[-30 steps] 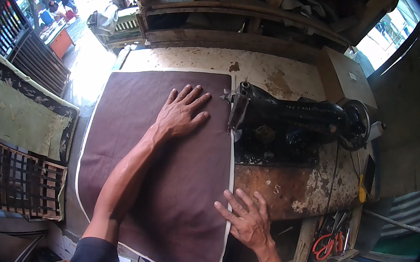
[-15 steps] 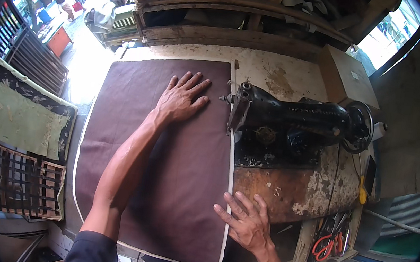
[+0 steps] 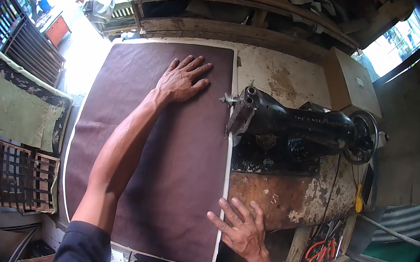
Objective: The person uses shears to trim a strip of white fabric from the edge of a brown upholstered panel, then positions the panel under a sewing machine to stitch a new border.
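Note:
A large dark maroon sheet of upholstery material with pale piping round its edge lies across the table and toward my body. My left hand rests flat on its far part, fingers spread, holding nothing. At the near right edge my right hand is open, its fingertips by the white piping and the thumb side over the sheet; whether it touches is hard to tell. An old black sewing machine stands to the right, its needle end over the sheet's right edge. The needle and foot are mostly hidden behind the machine head.
Right of the machine lies a yellow-handled screwdriver. Red-handled scissors sit in an open wooden drawer below the tabletop. A box stands at the far right, a wooden shelf behind. Webbed frames lean at left.
The sheet has shifted away from me, its far edge now nearer the shelf, with my left hand flat on it. My right hand stays open near the right edge. The view has moved slightly.

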`<state>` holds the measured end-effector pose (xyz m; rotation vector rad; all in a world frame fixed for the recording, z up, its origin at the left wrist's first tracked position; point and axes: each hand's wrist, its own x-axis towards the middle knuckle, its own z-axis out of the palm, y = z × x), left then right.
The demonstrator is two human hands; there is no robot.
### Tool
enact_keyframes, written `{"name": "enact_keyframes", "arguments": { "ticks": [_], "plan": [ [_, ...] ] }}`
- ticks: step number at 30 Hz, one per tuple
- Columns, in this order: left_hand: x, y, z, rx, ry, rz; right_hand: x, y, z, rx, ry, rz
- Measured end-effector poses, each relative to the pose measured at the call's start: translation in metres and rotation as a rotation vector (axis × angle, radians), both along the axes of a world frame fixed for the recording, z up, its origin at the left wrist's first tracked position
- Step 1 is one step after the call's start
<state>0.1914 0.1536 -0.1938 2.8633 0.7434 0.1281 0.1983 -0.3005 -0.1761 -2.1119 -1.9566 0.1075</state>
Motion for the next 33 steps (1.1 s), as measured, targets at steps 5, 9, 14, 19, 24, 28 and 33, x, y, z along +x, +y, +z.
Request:
{"name": "enact_keyframes", "arguments": {
  "ticks": [5,9,14,19,24,28,33],
  "plan": [
    [0.01,0.012,-0.002,0.012,-0.002,0.001,-0.001,0.0,0.002,-0.032,0.026,-0.018],
    [0.015,0.024,-0.006,0.023,-0.012,0.01,-0.001,0.003,0.003,-0.02,0.011,-0.027],
    [0.029,0.034,-0.009,0.028,-0.023,0.025,-0.001,0.003,0.006,-0.026,0.074,-0.073],
    [0.033,0.051,-0.013,0.041,-0.033,0.026,0.002,0.004,0.007,-0.029,0.054,-0.051],
    [0.044,0.065,-0.014,0.045,-0.016,0.034,0.005,0.003,0.009,-0.086,0.083,-0.033],
    [0.051,0.076,-0.014,0.048,-0.015,0.035,0.003,0.005,0.011,-0.097,0.075,-0.041],
    [0.06,0.093,-0.017,0.047,-0.023,0.034,0.003,0.006,0.013,-0.114,0.08,-0.049]
  ]
}}
